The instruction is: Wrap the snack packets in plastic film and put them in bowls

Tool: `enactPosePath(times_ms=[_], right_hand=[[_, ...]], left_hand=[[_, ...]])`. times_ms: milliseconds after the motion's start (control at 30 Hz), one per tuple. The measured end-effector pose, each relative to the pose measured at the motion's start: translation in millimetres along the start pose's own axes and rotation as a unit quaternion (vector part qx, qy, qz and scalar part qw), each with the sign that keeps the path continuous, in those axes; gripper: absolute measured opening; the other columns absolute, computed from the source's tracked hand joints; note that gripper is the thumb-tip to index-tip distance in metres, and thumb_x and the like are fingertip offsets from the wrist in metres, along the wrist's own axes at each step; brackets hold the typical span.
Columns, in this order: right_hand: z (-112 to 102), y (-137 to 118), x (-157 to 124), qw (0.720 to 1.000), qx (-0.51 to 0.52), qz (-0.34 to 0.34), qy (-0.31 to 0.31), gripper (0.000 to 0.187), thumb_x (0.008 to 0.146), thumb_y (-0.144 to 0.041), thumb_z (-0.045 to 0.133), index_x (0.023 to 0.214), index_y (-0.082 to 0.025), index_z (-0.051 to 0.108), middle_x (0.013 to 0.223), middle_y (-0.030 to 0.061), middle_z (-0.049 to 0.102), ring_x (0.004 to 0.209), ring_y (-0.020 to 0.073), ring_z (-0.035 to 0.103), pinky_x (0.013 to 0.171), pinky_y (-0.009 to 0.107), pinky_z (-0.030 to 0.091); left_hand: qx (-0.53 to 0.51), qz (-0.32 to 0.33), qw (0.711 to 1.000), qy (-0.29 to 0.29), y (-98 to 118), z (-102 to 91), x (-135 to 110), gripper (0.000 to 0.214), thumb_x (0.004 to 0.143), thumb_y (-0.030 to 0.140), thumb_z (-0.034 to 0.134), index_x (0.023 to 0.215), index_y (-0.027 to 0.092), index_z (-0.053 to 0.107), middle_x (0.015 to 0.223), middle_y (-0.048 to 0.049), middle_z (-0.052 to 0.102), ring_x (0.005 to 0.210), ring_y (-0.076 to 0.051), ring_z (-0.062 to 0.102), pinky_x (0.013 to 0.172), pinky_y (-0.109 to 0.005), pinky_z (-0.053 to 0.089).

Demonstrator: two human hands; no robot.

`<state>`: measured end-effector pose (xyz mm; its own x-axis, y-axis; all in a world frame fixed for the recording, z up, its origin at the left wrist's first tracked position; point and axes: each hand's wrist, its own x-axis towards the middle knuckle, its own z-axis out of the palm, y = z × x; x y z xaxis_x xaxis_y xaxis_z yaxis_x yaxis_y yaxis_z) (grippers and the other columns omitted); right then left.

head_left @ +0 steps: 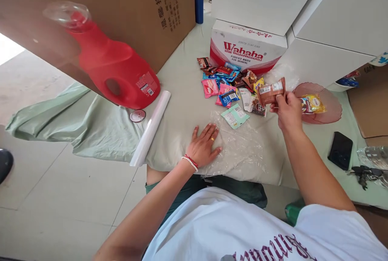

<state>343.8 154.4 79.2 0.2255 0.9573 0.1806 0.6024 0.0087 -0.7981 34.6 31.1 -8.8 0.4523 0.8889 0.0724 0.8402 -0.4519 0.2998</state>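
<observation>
My right hand [287,109] is closed on a brown snack packet [270,91], lifted between the snack pile and a pink glass bowl [333,105]. Inside that bowl lie yellow and purple snack packets [313,104]. My left hand [204,143] rests flat on the cloth-covered table, fingers spread, at the edge of a sheet of clear plastic wrap [242,151]. A heap of small wrapped snacks [224,79] in red, blue, pink and brown sits further back. Nearest me in that heap is a mint-green packet [235,116].
Behind the snacks stands a Wahaba-like lettered water carton [248,48]. At left are a red jug [121,71], a white roll [151,127], a round lid [138,115] and a large cardboard box [121,6]. A black phone [340,150] and keys [362,175] lie at right.
</observation>
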Motion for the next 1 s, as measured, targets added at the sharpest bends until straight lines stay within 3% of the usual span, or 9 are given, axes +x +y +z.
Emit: enactPosePath(times_ms=[67,133,200,267,367,500,600,833,1000], right_hand=[[0,-1,-48,0.979,0.164,0.113,-0.054,0.03,0.091,-0.049,0.058,0.105,-0.023,0.059,0.091,0.0082,0.068,0.068,0.0182,0.063,0.062,0.033,0.055],[14,-2,-98,0.95,0.226,0.163,-0.141,0.034,0.086,-0.054,0.064,0.102,-0.023,0.06,0.091,0.0058,0.069,0.068,0.0186,0.064,0.063,0.035,0.058],[30,-1,-139,0.947,0.188,0.171,-0.198,0.039,0.091,-0.056,0.056,0.108,-0.021,0.062,0.096,0.0079,0.07,0.07,0.0211,0.066,0.064,0.039,0.061],[37,-1,-162,0.974,0.059,0.11,-0.188,0.046,0.094,-0.052,0.054,0.124,-0.019,0.061,0.116,0.0142,0.069,0.082,0.0249,0.07,0.071,0.044,0.062],[30,-4,-162,0.971,-0.141,-0.062,-0.181,0.06,0.096,-0.041,0.056,0.152,-0.022,0.047,0.153,0.018,0.048,0.116,0.0309,0.067,0.083,0.046,0.061],[23,-16,-129,0.871,-0.263,-0.219,-0.354,0.067,0.094,-0.022,0.06,0.158,-0.032,0.044,0.167,0.0106,0.036,0.128,0.0289,0.063,0.087,0.037,0.059],[29,-18,-114,0.834,-0.307,-0.228,-0.397,0.06,0.096,-0.019,0.058,0.154,-0.033,0.051,0.161,0.0084,0.047,0.112,0.0248,0.071,0.081,0.032,0.056],[10,5,-129,0.864,-0.338,-0.156,-0.339,0.058,0.097,-0.026,0.057,0.155,-0.029,0.05,0.155,0.0091,0.054,0.11,0.0265,0.07,0.073,0.031,0.052],[-6,-9,-137,0.886,-0.333,-0.133,-0.295,0.057,0.098,-0.03,0.058,0.154,-0.029,0.051,0.148,0.0103,0.057,0.104,0.026,0.07,0.073,0.032,0.052]], left_hand=[[-0.001,0.005,1.0,-0.007,0,-0.9,1,0.069,0.102,0.055,0.045,0.161,0.019,0.041,0.17,-0.0147,0.034,0.158,-0.033,0.033,0.13,-0.065,0.007],[0.0,0.005,1.0,-0.016,1,-1.3,1,0.07,0.102,0.056,0.045,0.161,0.019,0.04,0.17,-0.0152,0.033,0.157,-0.033,0.033,0.129,-0.068,0.004],[0.004,-0.001,1.0,-0.024,2,-1.5,-1,0.073,0.101,0.058,0.046,0.162,0.019,0.038,0.171,-0.0155,0.032,0.157,-0.034,0.033,0.128,-0.07,0.002],[0.011,-0.005,0.999,-0.029,4,-1.7,-4,0.076,0.101,0.061,0.046,0.163,0.019,0.037,0.171,-0.0161,0.031,0.157,-0.035,0.033,0.127,-0.071,0.001],[0.02,-0.003,0.999,-0.034,5,-2.5,-8,0.078,0.1,0.064,0.046,0.163,0.019,0.036,0.171,-0.0168,0.031,0.157,-0.036,0.034,0.127,-0.071,0.0],[0.03,-0.003,0.999,-0.039,5,-3.7,-11,0.08,0.099,0.064,0.047,0.165,0.02,0.033,0.171,-0.0174,0.03,0.157,-0.036,0.033,0.127,-0.071,-0.002],[0.033,-0.006,0.999,-0.041,4,-3.0,-12,0.085,0.098,0.064,0.049,0.166,0.018,0.029,0.17,-0.0187,0.031,0.157,-0.037,0.033,0.127,-0.07,-0.002],[0.043,-0.012,0.999,-0.028,3,0.8,-21,0.088,0.099,0.065,0.047,0.167,0.014,0.024,0.17,-0.0209,0.029,0.158,-0.036,0.032,0.127,-0.071,-0.002],[0.048,-0.011,0.998,-0.03,4,-0.8,-20,0.088,0.099,0.066,0.048,0.167,0.016,0.024,0.17,-0.0205,0.03,0.158,-0.036,0.032,0.128,-0.069,-0.001]])
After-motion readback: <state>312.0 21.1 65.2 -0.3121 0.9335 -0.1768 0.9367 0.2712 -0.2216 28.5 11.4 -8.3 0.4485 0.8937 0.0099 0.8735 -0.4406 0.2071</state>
